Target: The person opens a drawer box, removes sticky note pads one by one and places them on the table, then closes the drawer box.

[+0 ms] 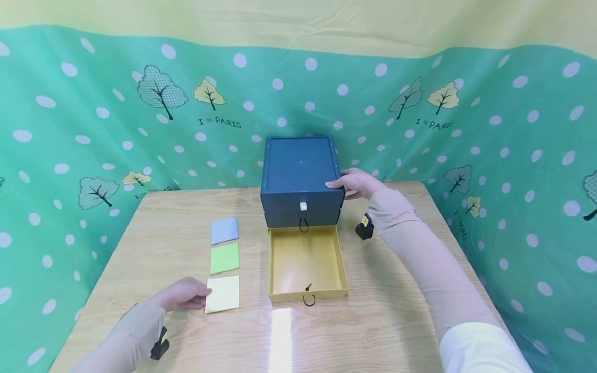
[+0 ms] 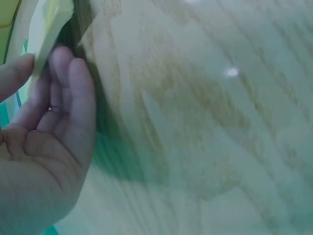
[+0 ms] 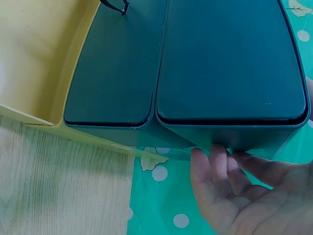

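Near the table's front left, my left hand (image 1: 187, 293) pinches the near-left edge of a pale yellow sticky note pad (image 1: 224, 294). In the left wrist view the thumb and fingers lie on either side of the pad (image 2: 48, 29). My right hand (image 1: 358, 183) rests on the dark blue drawer box (image 1: 300, 165), its thumb on the top near the front right corner. Its fingers touch the side wall, as the right wrist view shows. Below the blue drawers, a yellow drawer (image 1: 308, 298) with a black loop stands pulled out; its inside is bare.
Behind the yellow pad lie a green sticky note pad (image 1: 225, 258) and a blue one (image 1: 224, 230) in a column. The wooden table (image 1: 373, 321) meets a green dotted curtain (image 1: 186, 171) at the back and sides. Both wrists wear black devices (image 1: 365, 227).
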### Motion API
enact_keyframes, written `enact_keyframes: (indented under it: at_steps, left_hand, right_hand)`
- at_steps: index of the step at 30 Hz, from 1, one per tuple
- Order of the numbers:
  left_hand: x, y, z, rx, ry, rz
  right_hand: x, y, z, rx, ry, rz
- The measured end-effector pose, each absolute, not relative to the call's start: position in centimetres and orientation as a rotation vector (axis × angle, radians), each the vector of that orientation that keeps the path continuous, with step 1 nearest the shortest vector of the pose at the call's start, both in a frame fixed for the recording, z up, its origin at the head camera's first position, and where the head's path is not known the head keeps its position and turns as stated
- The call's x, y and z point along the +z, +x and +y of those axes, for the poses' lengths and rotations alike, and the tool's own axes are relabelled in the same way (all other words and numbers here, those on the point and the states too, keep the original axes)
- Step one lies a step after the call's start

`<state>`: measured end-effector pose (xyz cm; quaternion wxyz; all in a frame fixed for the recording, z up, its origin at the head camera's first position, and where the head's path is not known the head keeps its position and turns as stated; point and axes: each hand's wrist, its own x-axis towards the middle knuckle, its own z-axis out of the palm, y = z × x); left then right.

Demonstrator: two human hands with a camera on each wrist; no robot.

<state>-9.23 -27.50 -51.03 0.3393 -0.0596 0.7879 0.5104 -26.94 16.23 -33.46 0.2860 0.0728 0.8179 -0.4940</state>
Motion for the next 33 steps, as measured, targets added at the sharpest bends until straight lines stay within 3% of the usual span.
enact_keyframes:
  at_steps: [33]
  left_hand:
    - [-49.6, -8.6, -26.2, 0.97, -0.162, 2.293]
  right_hand:
    - [-33.2, -26.8, 16.3, -1.319, 0.2, 2.183]
